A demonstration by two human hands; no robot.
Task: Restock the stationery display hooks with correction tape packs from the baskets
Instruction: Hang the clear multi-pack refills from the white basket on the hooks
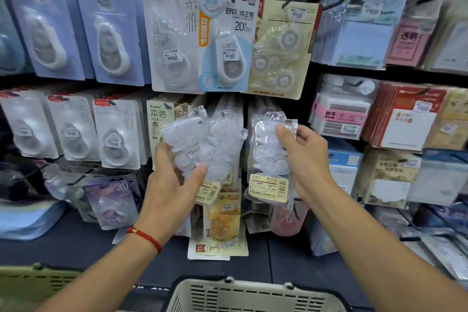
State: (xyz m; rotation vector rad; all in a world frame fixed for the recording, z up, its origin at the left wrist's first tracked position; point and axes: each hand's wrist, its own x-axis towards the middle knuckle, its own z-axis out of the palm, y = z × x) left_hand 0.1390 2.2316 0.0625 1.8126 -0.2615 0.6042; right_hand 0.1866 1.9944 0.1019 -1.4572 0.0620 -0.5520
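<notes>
A: Left hand (pixel 174 180) status?
B: Gripping a bunch of clear packs (pixel 202 144), thumb across the front, fingers behind. Red cord (pixel 145 235) on that wrist.
A: Right hand (pixel 304 157)?
B: Pinching one clear pack (pixel 271 159) at its upper right edge. Pack hangs upright, yellow label at its bottom.
A: Where are both relative to the display?
B: In front of the middle rows of hooks, just below the blue 20 m card (pixel 228 43) and the beige card (pixel 281 50). The two are near each other, not touching.
A: Baskets?
B: Beige basket (pixel 253 294) bottom centre, below the arms. Second basket (pixel 33 284) at bottom left. Contents not visible.
</notes>
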